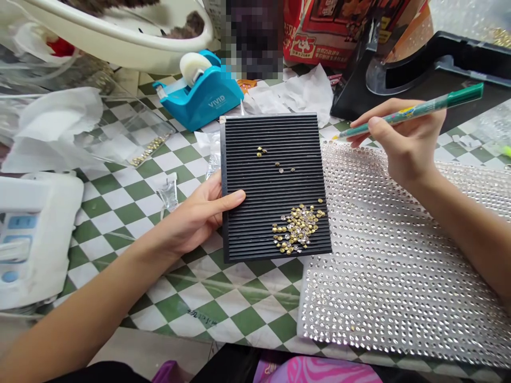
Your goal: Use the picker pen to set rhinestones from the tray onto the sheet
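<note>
My left hand (203,215) grips the left edge of a black ridged tray (255,202), thumb on top and fingers underneath. Gold-backed rhinestones (297,229) lie in a loose pile at the tray's lower right, and several more are scattered higher up. Between the thumb and fingers of my right hand (411,138) is a green pen-shaped stick (419,110) with a yellowish tip pointing left, just past the tray's upper right corner. Under my right forearm spreads a sheet set with rows of clear rhinestones (399,287). The tray's right side overlaps this sheet's left edge.
A blue tape dispenser (203,93) stands behind the tray, with a black dispenser-like holder (419,85) at the back right. White paper scraps (295,93) lie between them. Left are a clear box (136,127) with gold stones, a white device (32,239) and a white basin (159,48).
</note>
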`<state>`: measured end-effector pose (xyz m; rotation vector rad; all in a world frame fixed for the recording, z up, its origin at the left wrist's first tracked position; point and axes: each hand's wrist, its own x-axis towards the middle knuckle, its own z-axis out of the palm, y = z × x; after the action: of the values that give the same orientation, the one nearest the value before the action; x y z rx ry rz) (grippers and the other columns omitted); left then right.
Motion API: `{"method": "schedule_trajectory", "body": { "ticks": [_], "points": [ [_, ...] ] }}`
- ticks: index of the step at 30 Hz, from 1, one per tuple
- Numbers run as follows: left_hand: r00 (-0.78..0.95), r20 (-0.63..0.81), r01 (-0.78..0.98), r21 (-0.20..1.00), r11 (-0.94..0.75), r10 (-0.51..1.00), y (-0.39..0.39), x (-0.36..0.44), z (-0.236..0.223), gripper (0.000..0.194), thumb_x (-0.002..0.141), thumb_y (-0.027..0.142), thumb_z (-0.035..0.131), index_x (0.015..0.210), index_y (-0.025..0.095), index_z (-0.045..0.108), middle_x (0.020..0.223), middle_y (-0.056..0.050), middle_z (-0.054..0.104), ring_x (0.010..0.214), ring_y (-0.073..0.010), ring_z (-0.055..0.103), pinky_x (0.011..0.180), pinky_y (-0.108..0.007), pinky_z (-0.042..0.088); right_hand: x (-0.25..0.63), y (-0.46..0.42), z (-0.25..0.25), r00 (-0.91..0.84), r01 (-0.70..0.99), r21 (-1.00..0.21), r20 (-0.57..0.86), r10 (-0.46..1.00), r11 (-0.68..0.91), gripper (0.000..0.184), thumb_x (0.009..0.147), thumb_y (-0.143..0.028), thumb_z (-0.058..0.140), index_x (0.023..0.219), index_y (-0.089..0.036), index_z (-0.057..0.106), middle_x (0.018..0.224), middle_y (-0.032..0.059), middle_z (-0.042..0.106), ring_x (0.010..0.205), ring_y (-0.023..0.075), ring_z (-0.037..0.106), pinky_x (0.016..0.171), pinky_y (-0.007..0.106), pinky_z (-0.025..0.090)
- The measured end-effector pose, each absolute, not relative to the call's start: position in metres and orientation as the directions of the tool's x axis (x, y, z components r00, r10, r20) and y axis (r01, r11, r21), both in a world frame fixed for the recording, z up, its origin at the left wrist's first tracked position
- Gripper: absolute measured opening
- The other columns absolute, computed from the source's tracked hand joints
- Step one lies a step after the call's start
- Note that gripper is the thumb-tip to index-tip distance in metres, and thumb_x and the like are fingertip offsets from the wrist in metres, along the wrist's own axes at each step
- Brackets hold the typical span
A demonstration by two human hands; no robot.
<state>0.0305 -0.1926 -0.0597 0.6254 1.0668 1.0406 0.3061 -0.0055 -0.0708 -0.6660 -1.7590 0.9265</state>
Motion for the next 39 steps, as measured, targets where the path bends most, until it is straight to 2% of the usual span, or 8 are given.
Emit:
{"method": "schedule_trajectory", "body": {
  "ticks": [5,9,12,16,22,27,32,39],
  "points": [
    [0.117,-0.429,-0.373,0.817,0.44,0.896,-0.194,0.036,-0.058,0.042,0.084,0.024,0.084,0.124,0.026,0.071,0.135,0.002,0.074,0.134,-0.0306,0.064,0.094,-0.027,0.064,0.3,-0.021,-0.052,-0.261,-0.076,-0.815,0.573,0.777,0.575,0.004,0.081,-0.023,0.083,0.078,-0.022,0.08,0.07,0.006,0.073,0.057,0.018,0.067,0.048,0.031,0.051],
    [0.144,-0.457,-0.366,0.799,0.476,0.878,-0.194,0.042,-0.057,0.048,0.079,0.029,0.09,0.122,0.023,0.069,0.134,-0.005,0.074,0.139,-0.0353,0.06,0.1,-0.035,0.063,0.295,-0.049,-0.031,-0.464,-0.12,-0.835,0.526,0.713,0.538,0.011,0.088,-0.021,0.075,0.095,-0.025,0.083,0.078,0.0021,0.076,0.065,0.0173,0.071,0.054,0.032,0.057],
    [0.173,-0.464,-0.382,0.781,0.494,0.869,-0.195,0.044,-0.057,0.049,0.077,0.027,0.091,0.12,0.022,0.069,0.135,-0.006,0.073,0.139,-0.0351,0.06,0.1,-0.034,0.063,0.296,-0.064,-0.022,-0.639,0.014,-0.856,0.389,0.663,0.516,0.016,0.094,-0.023,0.069,0.102,-0.03,0.081,0.09,-0.0018,0.078,0.078,0.0161,0.074,0.069,0.031,0.063],
    [0.204,-0.45,-0.399,0.773,0.494,0.869,-0.196,0.045,-0.058,0.044,0.081,0.028,0.089,0.119,0.021,0.069,0.139,-0.007,0.071,0.138,-0.0335,0.06,0.098,-0.031,0.064,0.297,-0.071,-0.02,-0.725,0.111,-0.826,0.313,0.614,0.552,0.016,0.095,-0.023,0.066,0.099,-0.03,0.079,0.096,-0.0018,0.079,0.085,0.0168,0.075,0.079,0.032,0.063],
    [0.225,-0.444,-0.415,0.761,0.498,0.867,-0.197,0.043,-0.06,0.046,0.082,0.024,0.088,0.123,0.022,0.069,0.138,-0.006,0.071,0.136,-0.0321,0.062,0.092,-0.027,0.065,0.296,-0.07,-0.022,-0.699,0.117,-0.832,0.318,0.64,0.542,0.016,0.094,-0.023,0.065,0.094,-0.03,0.079,0.091,-0.0023,0.078,0.08,0.0172,0.073,0.074,0.034,0.061],
    [0.212,-0.465,-0.421,0.75,0.51,0.859,-0.198,0.042,-0.06,0.051,0.08,0.02,0.088,0.127,0.023,0.069,0.136,-0.006,0.073,0.134,-0.0311,0.064,0.091,-0.025,0.064,0.3,-0.071,-0.026,-0.658,0.078,-0.861,0.334,0.675,0.502,0.017,0.093,-0.026,0.064,0.093,-0.031,0.08,0.085,0.0021,0.077,0.073,0.0216,0.071,0.061,0.039,0.054],
    [0.209,-0.47,-0.418,0.75,0.513,0.857,-0.197,0.043,-0.06,0.052,0.08,0.019,0.088,0.128,0.022,0.068,0.137,-0.007,0.072,0.133,-0.0317,0.064,0.087,-0.025,0.065,0.3,-0.068,-0.029,-0.675,0.045,-0.853,0.358,0.645,0.52,0.018,0.091,-0.022,0.064,0.094,-0.031,0.08,0.084,0.0025,0.077,0.074,0.0225,0.071,0.061,0.039,0.052],
    [0.204,-0.46,-0.393,0.77,0.503,0.864,-0.198,0.042,-0.059,0.048,0.081,0.025,0.088,0.125,0.023,0.068,0.141,-0.006,0.07,0.137,-0.0327,0.061,0.096,-0.029,0.063,0.302,-0.066,-0.027,-0.732,0.077,-0.797,0.363,0.576,0.599,0.018,0.087,-0.02,0.064,0.091,-0.03,0.078,0.081,0.0012,0.076,0.071,0.0223,0.07,0.058,0.04,0.05]
  ]
}}
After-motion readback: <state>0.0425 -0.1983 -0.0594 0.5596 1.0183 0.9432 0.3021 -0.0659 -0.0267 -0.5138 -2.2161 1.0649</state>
